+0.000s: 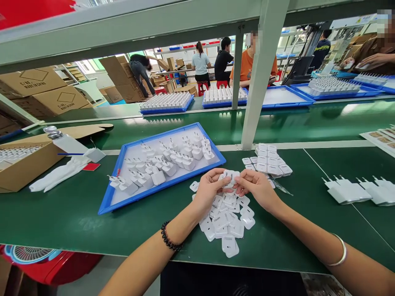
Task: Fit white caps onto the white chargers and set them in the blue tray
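My left hand (207,190) and my right hand (258,190) meet over the green bench, thumbs and fingers closed on a small white square plastic cover (231,176) with dark printed lettering. Beneath them lies a loose pile of similar white covers (222,221), some printed and some with a small slot. Just beyond my right hand, more printed covers (271,159) are stacked in neat rows, with a clear plastic scrap (282,188) beside them. To the left, a blue-rimmed tray (106,204) holds many white plug chargers (185,159), pins up.
More white chargers (348,191) lie at the right. A carton (27,170), a white cloth (58,174) and a pump bottle (69,144) are at the left. A metal post (257,78) rises ahead. Beyond stand charger trays (166,107) and several co-workers.
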Available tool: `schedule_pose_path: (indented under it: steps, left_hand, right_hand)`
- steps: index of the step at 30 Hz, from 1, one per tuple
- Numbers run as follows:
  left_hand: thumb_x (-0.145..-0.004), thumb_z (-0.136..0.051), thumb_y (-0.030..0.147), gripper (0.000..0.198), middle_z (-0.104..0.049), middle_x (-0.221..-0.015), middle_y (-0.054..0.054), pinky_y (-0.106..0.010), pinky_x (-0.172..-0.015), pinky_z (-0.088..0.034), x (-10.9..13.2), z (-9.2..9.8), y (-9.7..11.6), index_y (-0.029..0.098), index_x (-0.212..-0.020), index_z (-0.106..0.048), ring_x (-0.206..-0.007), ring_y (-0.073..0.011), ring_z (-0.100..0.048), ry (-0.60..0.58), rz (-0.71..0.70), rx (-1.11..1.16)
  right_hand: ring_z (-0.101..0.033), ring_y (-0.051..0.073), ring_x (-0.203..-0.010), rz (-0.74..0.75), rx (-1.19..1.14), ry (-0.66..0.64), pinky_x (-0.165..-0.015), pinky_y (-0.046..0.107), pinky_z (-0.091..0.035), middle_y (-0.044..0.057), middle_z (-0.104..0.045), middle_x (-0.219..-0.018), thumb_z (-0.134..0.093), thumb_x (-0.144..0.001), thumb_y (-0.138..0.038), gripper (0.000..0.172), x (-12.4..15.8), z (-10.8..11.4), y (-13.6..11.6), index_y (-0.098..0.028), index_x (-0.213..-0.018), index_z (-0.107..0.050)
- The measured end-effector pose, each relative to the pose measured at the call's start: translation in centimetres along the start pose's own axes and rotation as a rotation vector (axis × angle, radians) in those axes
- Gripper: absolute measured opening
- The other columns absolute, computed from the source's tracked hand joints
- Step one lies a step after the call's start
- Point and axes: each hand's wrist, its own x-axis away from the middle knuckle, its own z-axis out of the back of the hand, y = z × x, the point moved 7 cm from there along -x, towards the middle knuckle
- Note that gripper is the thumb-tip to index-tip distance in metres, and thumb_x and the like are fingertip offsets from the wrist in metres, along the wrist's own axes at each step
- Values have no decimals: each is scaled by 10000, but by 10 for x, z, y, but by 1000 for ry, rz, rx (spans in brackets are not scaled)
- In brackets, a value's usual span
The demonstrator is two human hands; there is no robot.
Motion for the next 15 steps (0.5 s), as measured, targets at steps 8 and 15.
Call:
schedule_pose_path:
  steps: [8, 15]
  left_hand:
    - [-719, -782, 344, 297, -722, -858, -60, -330, -726, -619, 1, -5, 5, 126, -904, -701, -767, -176, -693, -46, 11, -7]
    - [-741, -769, 336, 344, -743, -937, -109, -337, -755, -610, 2, -5, 4, 119, -1005, -729, -865, -227, -708, -106, 39, -73]
  right_hand:
    - [-489, 129, -509, 72, 22, 75, -472, 273, -449, 2, -587, -593, -761, -692, -497, 308, -3, 12, 1, -195, -703, -699]
    - [-490, 133, -514, 54, 41, 24, -494, 285, -447, 0, -607, -588, -754, -693, -495, 301, -4, 10, 0, -199, -690, -700]
